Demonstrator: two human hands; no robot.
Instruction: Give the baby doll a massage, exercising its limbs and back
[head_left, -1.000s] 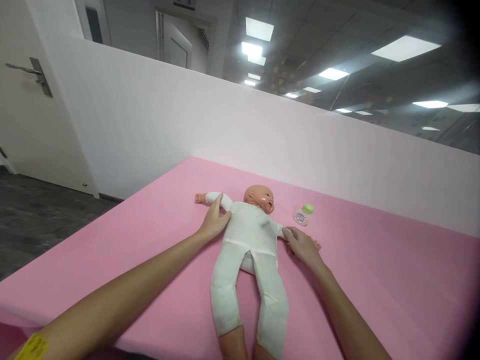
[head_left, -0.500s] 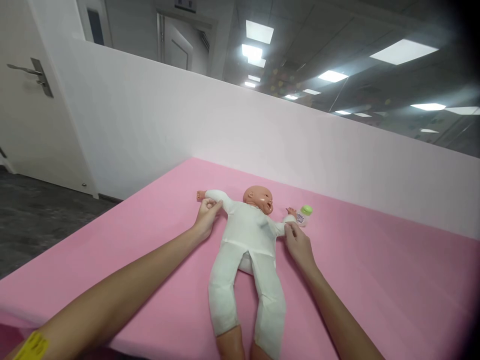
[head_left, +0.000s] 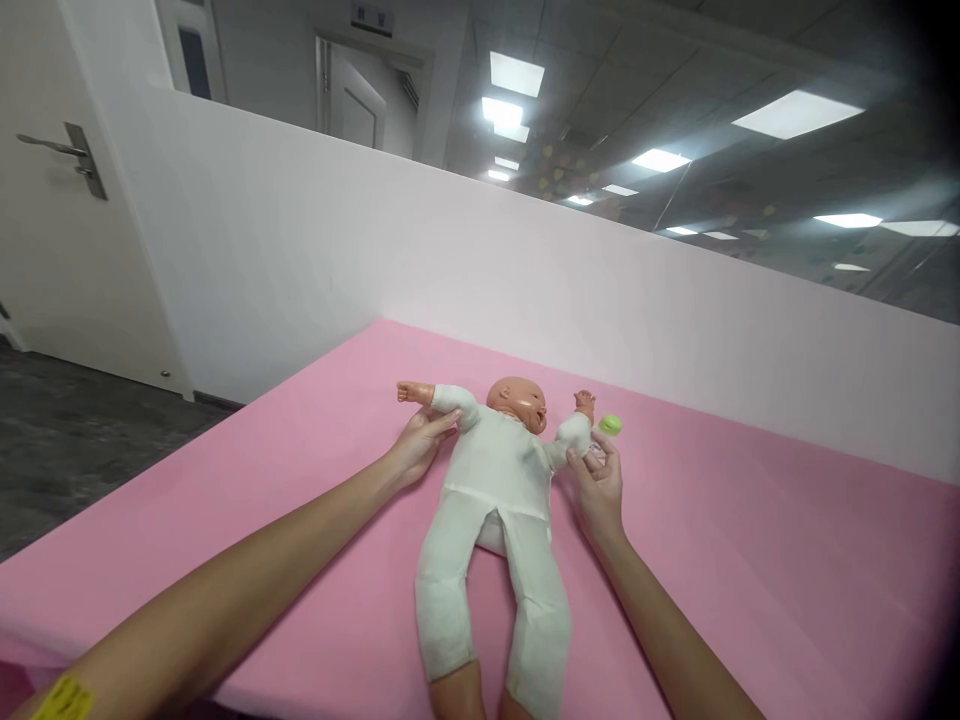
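A baby doll (head_left: 499, 465) in a white cloth suit lies on its back on a pink-covered table, its head turned to the right. My left hand (head_left: 420, 446) is closed on the doll's arm on the left, thumb on top of the sleeve and fingers underneath. On the other side, my right hand (head_left: 600, 488) holds the second arm between thumb and fingers at the sleeve. That arm is bent, with the doll's hand pointing up. Just behind my right hand is a small bottle with a green cap (head_left: 610, 425); its body is mostly hidden.
The pink table cover (head_left: 720, 540) reaches a white low wall (head_left: 525, 270) at the back. To the left of the table lies dark floor (head_left: 90, 450), with a door (head_left: 90, 230) beyond it. The doll's feet run past the bottom of the view.
Both doll arms have been lifted a little, and more of each sleeve and doll hand shows. My right fingers now reach round the arm and cover most of the bottle.
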